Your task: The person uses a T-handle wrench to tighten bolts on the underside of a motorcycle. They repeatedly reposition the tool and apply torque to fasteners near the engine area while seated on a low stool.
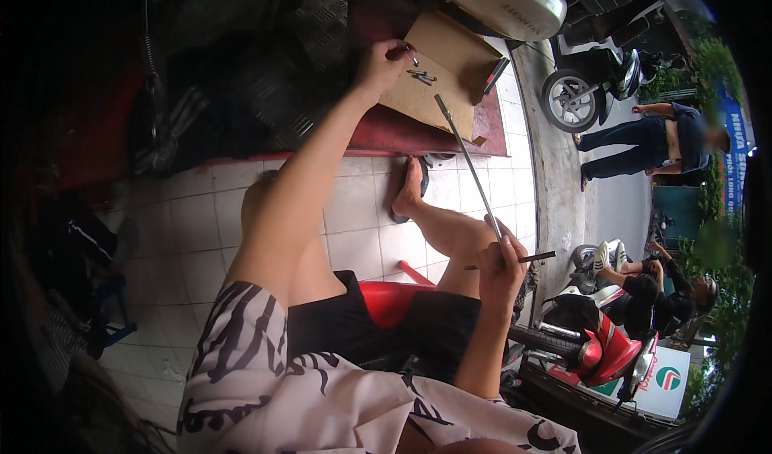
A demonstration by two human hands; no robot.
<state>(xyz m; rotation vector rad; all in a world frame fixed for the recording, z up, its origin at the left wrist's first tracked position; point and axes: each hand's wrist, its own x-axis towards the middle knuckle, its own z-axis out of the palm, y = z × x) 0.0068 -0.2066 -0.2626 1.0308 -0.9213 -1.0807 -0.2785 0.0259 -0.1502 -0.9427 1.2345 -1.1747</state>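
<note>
My right hand (500, 267) is closed round the crossbar end of a long T-handle socket wrench (470, 158), whose thin shaft points away toward an open cardboard box (422, 110). The dark crossbar sticks out on both sides of the fingers. Over the box's left part, my left hand (383, 66) pinches a small metal bolt (412, 57) between its fingertips. Just below that hand, several loose metal bolts (422, 77) lie on the cardboard. The wrench tip hangs near the box, apart from the bolts.
The box rests on a red platform (394, 136), beside a motorbike's pale body panel (515, 4). White floor tiles (350, 205) lie below. A red stool (382, 301) is under me. At right, one person (655, 142) stands and another (663, 293) sits among parked motorbikes.
</note>
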